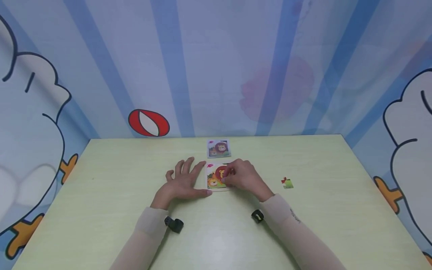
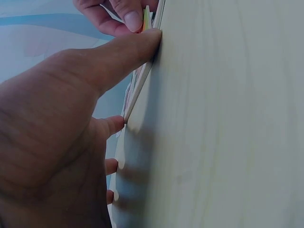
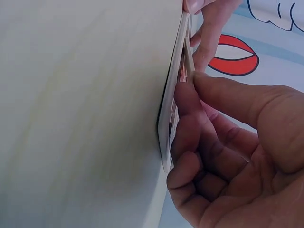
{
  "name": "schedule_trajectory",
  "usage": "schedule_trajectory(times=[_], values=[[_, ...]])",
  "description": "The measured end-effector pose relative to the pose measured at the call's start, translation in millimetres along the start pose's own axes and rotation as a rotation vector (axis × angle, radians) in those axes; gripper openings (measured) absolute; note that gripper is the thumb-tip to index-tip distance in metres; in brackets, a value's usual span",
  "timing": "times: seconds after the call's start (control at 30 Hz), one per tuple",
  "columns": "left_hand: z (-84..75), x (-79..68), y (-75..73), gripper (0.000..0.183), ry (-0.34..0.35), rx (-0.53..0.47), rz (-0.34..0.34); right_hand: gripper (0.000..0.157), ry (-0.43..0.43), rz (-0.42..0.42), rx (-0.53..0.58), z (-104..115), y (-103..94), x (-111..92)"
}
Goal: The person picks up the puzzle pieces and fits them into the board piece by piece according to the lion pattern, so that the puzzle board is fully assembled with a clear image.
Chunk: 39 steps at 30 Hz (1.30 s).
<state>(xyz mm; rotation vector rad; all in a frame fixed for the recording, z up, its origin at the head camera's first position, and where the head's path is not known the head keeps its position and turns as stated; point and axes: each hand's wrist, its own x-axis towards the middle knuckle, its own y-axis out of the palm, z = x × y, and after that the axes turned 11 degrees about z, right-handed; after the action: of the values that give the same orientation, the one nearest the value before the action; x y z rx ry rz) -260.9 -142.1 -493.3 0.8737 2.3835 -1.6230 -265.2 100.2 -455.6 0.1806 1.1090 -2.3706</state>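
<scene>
A small jigsaw puzzle (image 1: 212, 181) with a lion picture lies in a pale frame on the table. My left hand (image 1: 183, 184) spreads its fingers along the frame's left side, its thumb at the near left corner and its index finger by the far left one. Over the puzzle's right part, my right hand (image 1: 245, 177) pinches a thin puzzle piece (image 3: 189, 59) between thumb and fingers. That piece stands tilted above the frame in the right wrist view. The right fingers cover the puzzle's right side in the head view.
Just beyond the puzzle lies a matching lion picture card (image 1: 218, 149). One loose green and red puzzle piece (image 1: 287, 183) lies to the right. The pale table (image 1: 135, 161) meets a blue striped backdrop (image 1: 216, 75) at its far edge.
</scene>
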Motion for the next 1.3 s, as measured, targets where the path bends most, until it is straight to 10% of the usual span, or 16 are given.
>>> schedule_trajectory(times=[0.83,1.3], values=[[0.0,-3.3,-0.3,0.109,0.009,0.001,-0.013,0.016,-0.022,0.004,-0.13,-1,4.1,7],[-0.1,-0.7,0.3,0.11,-0.001,0.01,-0.01,0.012,-0.063,0.019,-0.025,-13,-7.1,-6]])
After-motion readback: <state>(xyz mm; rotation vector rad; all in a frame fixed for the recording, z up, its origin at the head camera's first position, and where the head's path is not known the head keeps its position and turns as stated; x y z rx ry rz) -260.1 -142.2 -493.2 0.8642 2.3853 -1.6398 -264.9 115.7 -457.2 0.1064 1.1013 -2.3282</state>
